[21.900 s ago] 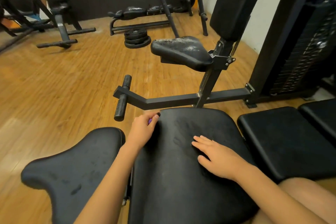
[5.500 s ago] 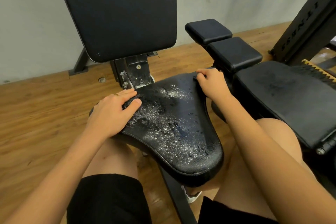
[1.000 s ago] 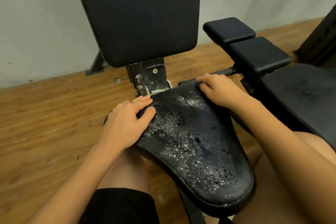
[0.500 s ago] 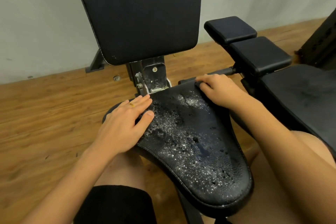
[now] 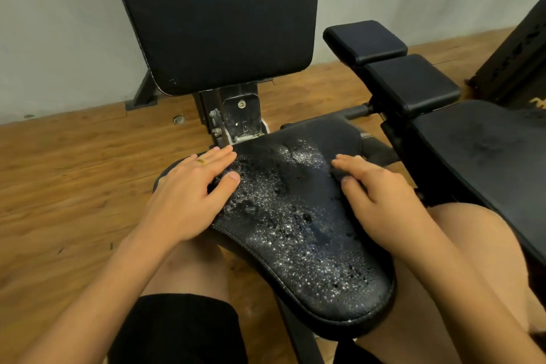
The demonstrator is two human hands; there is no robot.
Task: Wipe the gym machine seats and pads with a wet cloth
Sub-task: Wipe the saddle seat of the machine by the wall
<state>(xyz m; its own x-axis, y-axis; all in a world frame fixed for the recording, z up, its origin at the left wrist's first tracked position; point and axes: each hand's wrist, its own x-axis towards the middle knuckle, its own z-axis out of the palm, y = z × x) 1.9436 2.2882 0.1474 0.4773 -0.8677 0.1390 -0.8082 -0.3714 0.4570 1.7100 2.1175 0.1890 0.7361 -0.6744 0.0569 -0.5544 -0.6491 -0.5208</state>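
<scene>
The seat (image 5: pixel 295 216), beaded with droplets, is seen below the backrest (image 5: pixel 218 15), between the person's knees. The left hand (image 5: pixel 189 198) is laid flat on its rear left corner, fingers straight, nothing held. The right hand (image 5: pixel 381 201) is rested on its right edge, fingers loosely extended, nothing gripped

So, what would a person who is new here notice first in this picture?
The black seat in the centre, covered with glistening droplets. The left hand lies flat on its left edge, the right hand rests on its right side. Behind stands a tall black back pad.
</scene>
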